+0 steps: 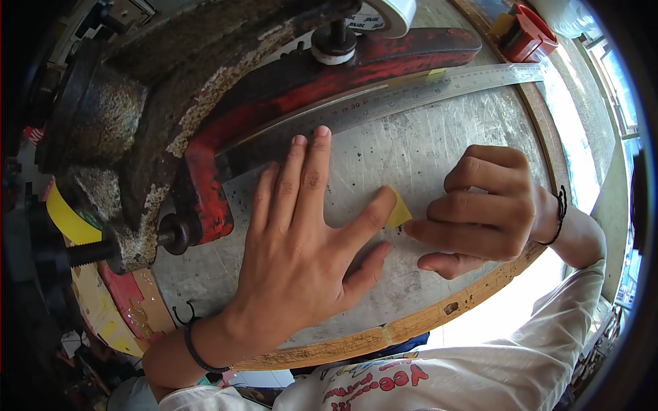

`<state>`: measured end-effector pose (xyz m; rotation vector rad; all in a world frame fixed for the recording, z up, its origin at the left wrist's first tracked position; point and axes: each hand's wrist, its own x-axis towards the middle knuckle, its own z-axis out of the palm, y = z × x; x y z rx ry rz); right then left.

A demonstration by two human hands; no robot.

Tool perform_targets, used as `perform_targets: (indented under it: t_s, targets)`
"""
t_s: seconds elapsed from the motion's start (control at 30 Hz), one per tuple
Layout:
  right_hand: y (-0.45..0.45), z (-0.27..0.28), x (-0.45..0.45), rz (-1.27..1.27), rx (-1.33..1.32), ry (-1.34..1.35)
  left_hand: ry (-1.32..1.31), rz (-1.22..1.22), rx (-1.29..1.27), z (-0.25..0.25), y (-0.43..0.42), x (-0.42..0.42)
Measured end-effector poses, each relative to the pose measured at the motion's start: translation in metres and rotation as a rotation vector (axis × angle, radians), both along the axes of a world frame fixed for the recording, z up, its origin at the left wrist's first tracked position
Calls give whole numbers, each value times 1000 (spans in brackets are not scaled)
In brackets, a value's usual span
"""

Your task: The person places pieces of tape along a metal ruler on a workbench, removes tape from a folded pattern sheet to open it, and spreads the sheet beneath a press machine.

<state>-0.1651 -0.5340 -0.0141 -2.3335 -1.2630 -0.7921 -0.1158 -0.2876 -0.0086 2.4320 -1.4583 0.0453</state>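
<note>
My left hand (295,233) lies flat on the worn grey metal table top (439,137), fingers spread. Its two longest fingertips reach the lower edge of a steel ruler (439,83). A small yellow piece (399,214), like paper or tape, lies by the tip of my left index finger, which partly covers it. My right hand (483,209) is curled just to the right, knuckles up. Its index fingertip comes down beside the yellow piece's lower corner, and the thumb sits lower, apart from it. Whatever the curled fingers hold, if anything, is hidden.
A red and black metal bar (274,89) runs along the ruler, under a heavy cast machine arm (144,130) with a threaded screw. A white roll (391,17) rests behind it. A red tape dispenser (531,38) stands far right. Wooden edging (411,325) borders the near side.
</note>
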Motion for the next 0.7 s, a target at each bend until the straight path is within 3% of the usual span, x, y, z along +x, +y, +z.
perform_targets:
  t_s: [0.7]
  targets:
    - [0,-2,1,-22,-20,46,-22,1,-2,-5,3,0]
